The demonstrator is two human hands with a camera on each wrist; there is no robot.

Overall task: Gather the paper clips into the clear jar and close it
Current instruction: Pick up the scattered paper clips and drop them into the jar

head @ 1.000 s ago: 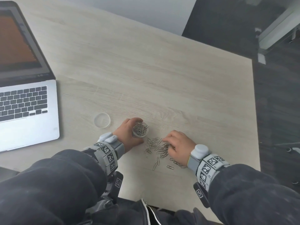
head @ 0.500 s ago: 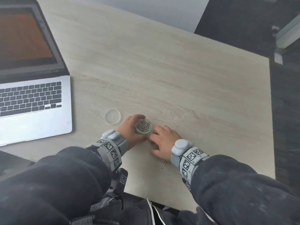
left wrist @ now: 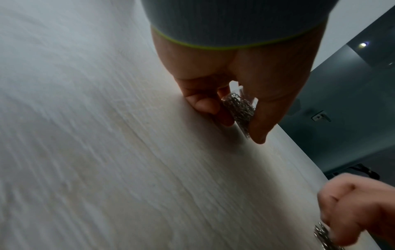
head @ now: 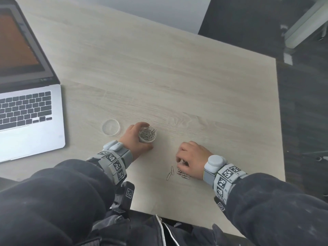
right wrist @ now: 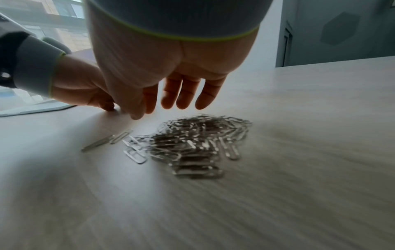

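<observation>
Head view, left to right: lid (head: 111,127) lying loose on the bench (head: 177,77), then my left hand (head: 134,141) with its fingers wrapped round the clear jar (head: 147,134), upright and already well filled. At about four o'clock from the jar lies the heap of paper clips (right wrist: 192,143), directly under my right hand (head: 191,158), whose fingers (right wrist: 186,93) hang relaxed just above it, grasping nothing. My right is plainly nearer (two stray clips point toward ten o'clock).

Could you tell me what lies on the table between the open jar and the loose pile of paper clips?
Only bare table separates the jar from the pile, seen in the head view.
</observation>
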